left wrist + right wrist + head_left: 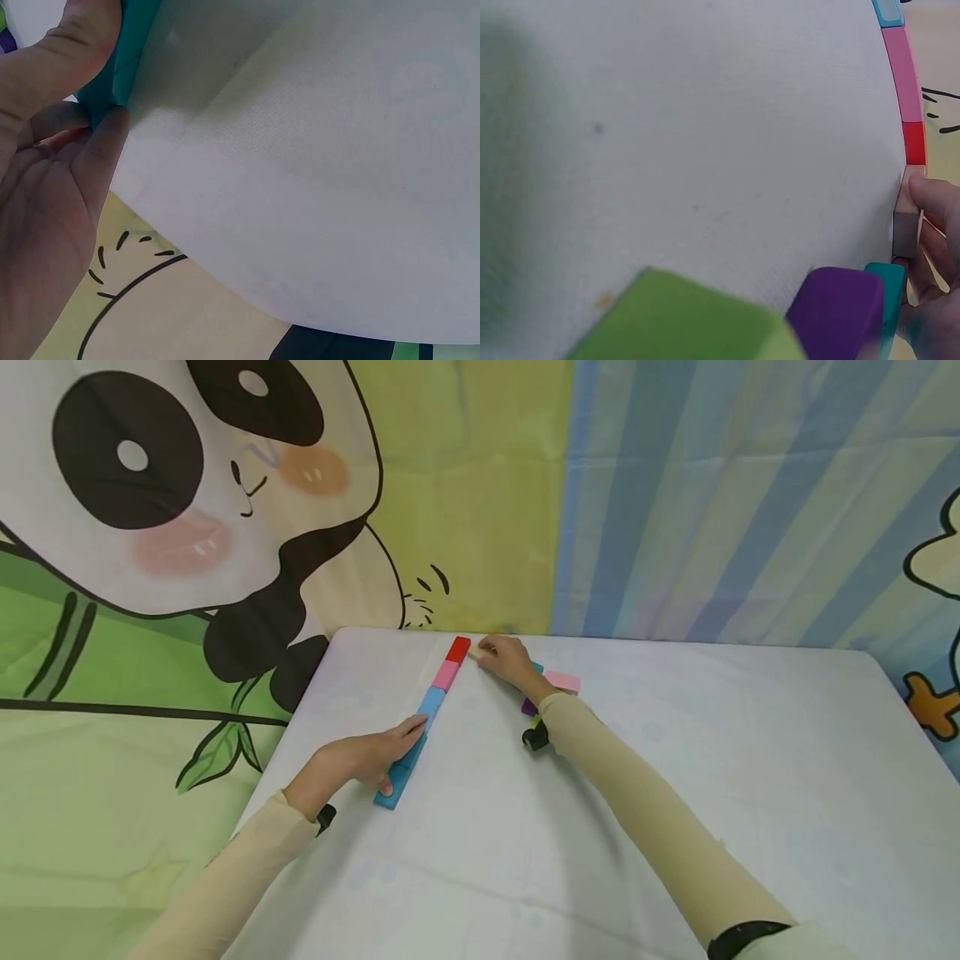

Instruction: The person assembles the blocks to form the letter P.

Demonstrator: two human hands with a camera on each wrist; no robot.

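A straight row of flat coloured blocks runs along the left part of the white table. From its near end come darker blue blocks [395,785], then a light blue block [431,702], a pink block [446,675] and a red block [458,649] at the far end. My left hand [363,756] holds the blue end, thumb and fingers on the block's sides in the left wrist view. With thumb and fingertips my right hand [510,660] pinches a plain wooden block [906,234], its end against the red block in the right wrist view.
Under and beside the right forearm lie loose blocks: a pink one [562,682], a purple one [836,311], a green one [697,322] and a teal one [889,292]. A printed panda curtain [465,527] hangs behind the white table [712,760].
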